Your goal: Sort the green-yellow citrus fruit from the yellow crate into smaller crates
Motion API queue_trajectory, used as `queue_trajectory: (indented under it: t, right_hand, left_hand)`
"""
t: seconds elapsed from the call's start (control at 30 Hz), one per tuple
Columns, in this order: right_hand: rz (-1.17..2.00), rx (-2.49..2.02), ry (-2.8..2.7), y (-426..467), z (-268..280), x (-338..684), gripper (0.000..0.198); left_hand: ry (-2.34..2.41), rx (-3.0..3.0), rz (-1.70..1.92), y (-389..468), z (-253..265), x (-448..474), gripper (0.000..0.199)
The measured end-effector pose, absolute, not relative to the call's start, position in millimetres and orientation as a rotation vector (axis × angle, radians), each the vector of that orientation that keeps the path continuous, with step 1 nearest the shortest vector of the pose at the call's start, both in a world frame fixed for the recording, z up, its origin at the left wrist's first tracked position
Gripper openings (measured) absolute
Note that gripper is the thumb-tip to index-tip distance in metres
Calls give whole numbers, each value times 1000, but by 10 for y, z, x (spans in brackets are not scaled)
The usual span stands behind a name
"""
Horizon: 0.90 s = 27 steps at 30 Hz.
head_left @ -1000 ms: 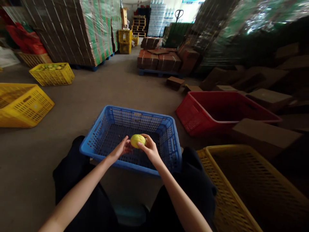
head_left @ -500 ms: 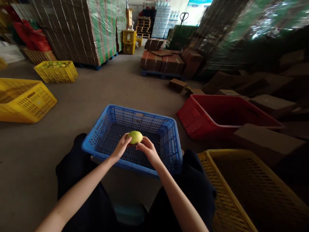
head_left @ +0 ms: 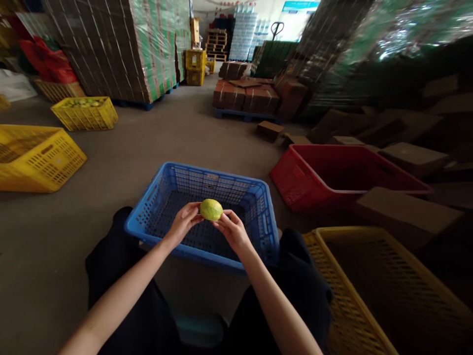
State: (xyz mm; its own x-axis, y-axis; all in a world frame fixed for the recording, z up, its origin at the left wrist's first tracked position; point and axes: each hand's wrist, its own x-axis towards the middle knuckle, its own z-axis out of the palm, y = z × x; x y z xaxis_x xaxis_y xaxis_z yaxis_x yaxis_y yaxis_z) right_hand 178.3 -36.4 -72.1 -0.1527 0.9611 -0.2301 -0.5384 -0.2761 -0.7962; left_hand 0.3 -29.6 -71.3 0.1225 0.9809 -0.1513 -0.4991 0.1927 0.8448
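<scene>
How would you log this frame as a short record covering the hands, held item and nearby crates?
Left hand: fingertips at one end of yellow-green fruit
Right hand: fingertips at its other end
Underneath: blue crate, between the knees
To the right: red crate, yellow crate
Far left: fruit-filled crate

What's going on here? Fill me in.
A person's left hand and right hand hold a yellow-green, oval fruit between them, above a blue, rectangular, slotted plastic crate. Ahead to the right stands a red plastic tub. Farther off on the left, a yellow, slotted plastic crate contains more greenish-yellow fruit.
</scene>
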Motion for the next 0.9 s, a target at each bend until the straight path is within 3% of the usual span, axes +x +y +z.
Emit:
queue_trajectory:
  t: [0.9]
  right_hand:
    - [1620,-921,-958,-341,-623,1934,31]
  left_hand:
    - [1027,1166,1188,-193,-749,-138,38]
